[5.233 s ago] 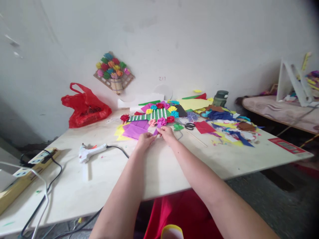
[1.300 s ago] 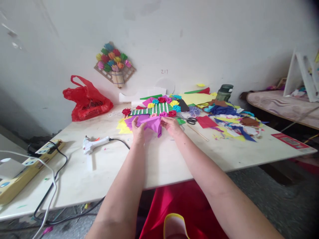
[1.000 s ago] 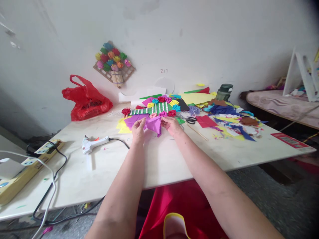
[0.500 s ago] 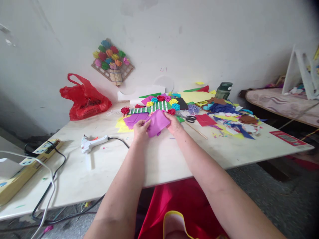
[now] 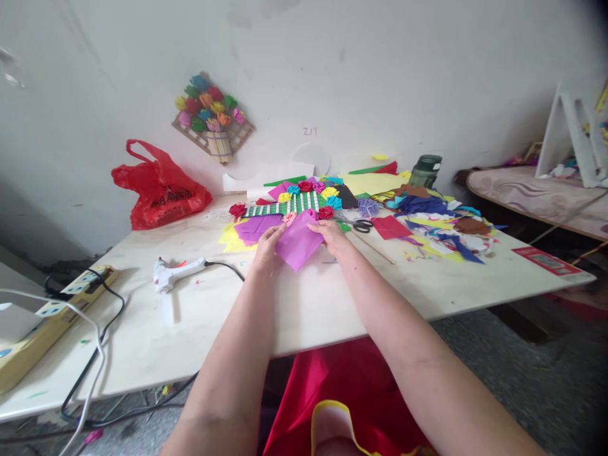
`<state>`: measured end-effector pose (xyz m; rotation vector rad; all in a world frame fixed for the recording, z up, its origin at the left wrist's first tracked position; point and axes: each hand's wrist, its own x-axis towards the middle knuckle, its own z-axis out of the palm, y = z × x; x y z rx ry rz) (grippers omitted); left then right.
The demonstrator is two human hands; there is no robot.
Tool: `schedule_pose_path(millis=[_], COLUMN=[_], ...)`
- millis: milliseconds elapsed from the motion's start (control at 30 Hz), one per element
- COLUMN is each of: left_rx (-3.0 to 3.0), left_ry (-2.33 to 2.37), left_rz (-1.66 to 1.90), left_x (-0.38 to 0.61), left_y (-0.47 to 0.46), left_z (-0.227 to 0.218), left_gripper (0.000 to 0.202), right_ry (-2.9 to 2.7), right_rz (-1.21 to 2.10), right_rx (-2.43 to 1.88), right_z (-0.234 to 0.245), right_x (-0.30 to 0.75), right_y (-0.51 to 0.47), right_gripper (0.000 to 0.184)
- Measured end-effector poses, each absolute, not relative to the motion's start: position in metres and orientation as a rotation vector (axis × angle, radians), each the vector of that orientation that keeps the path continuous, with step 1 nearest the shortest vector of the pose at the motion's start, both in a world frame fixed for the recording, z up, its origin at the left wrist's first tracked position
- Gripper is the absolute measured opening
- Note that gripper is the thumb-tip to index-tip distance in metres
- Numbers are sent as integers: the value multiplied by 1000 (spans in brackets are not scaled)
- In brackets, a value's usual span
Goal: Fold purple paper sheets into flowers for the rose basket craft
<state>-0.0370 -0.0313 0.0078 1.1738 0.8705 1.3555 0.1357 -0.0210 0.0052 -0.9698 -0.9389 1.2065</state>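
Sheet of purple paper [image 5: 299,244] slants between the two hands, its long axis running roughly from twelve to six o'clock, one corner pointing down toward the person; it lies at three o'clock from the left hand [image 5: 266,247], whose thumb and fingers pinch its left edge, and at about nine from the right hand [image 5: 333,237], which grips the upper right edge, so neither hand is clearly nearer, both touching it. Beyond the left fingers, at ten o'clock from the paper, flat purple sheets [image 5: 256,229] overlap yellow sheets [image 5: 229,239]; at twelve, just behind, is a green strip-banded piece [image 5: 303,202] edged with paper roses. Scissors [image 5: 363,226] and a thin stick [image 5: 379,249] lie near two to three o'clock, short of a heap of scraps [image 5: 441,221]; a glue gun [image 5: 178,273] rests well apart at eight. All this is on a pale, faintly smudged table [image 5: 323,316] set against a grey-white wall [image 5: 370,82], with a red plastic bag [image 5: 164,199] at ten and a green bottle [image 5: 426,171] at one to two
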Motion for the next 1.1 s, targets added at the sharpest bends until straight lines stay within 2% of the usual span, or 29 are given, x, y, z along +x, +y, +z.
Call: schedule_pose_path(millis=[133, 267, 567, 700, 867, 1100], left_rx=[1103, 1010, 1095, 1059, 1062, 1128], left_ry=[765, 751, 823, 794, 794, 750], left_rz=[1258, 1138, 1015, 1070, 1097, 1216], left_x=[-38, -38, -42, -42, -43, -44], left_y=[-34, -36, -33, -33, -33, -29], left_z=[12, 13, 5, 5, 9, 7], left_gripper=[42, 38, 26, 36, 60, 60], right_ry=[-982, -1057, -1206, -1223, -1201, -1216], right_rz=[1283, 1358, 1392, 1394, 1426, 1432], right_rx=[-998, -1013, -959, -956, -965, -975], right_z=[9, 9, 6, 6, 8, 9], right_x=[136, 134, 136, 137, 138, 140], right_y=[-27, -31, -33, -33, -34, -36], right_gripper=[18, 14, 24, 24, 22, 20])
